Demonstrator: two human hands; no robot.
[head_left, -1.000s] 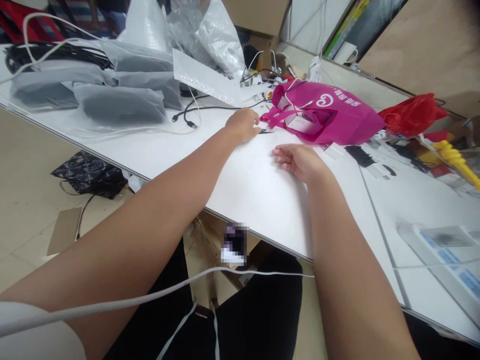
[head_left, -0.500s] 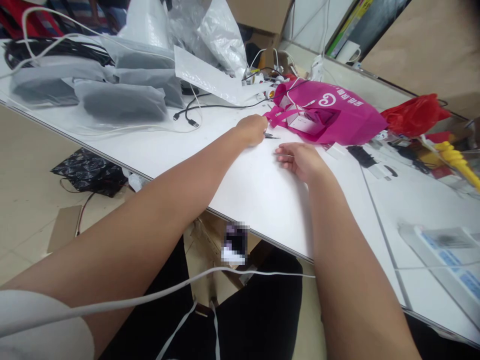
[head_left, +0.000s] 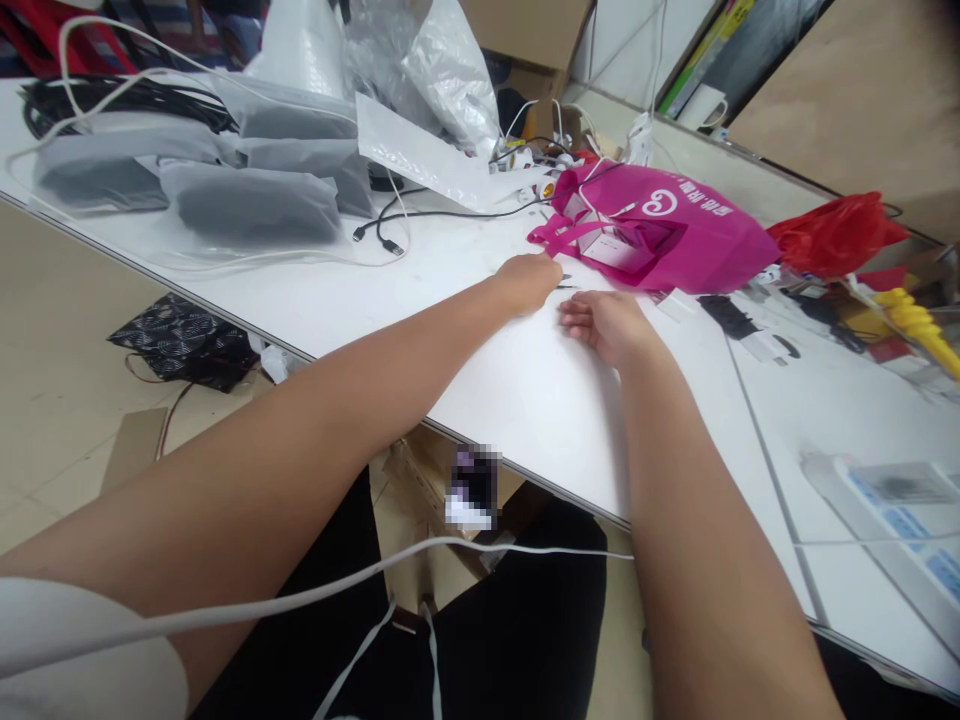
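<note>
Where the two forearms meet over the white table (head_left: 525,400), a small dark object (head_left: 568,284) is pinched at the fingertips of the left hand (head_left: 529,280), whose fingers are curled together around it; what the object is cannot be told, since only thin dark tips show past the knuckles. It is kept low, just above the bare tabletop and just in front of the pink bag (head_left: 675,235), probably so that the forearm can rest on the surface and the grip be steadied. The right hand (head_left: 604,322) is laid close beside it, fingers loosely bent and nothing seen to be clasped, with its fingertips turned toward the object as though placed to receive or support it. Black cables (head_left: 390,235) and grey wrapped packages (head_left: 251,200) are left farther back on the table, well apart from both hands, and a red bag (head_left: 836,235) lies beyond the pink one.
</note>
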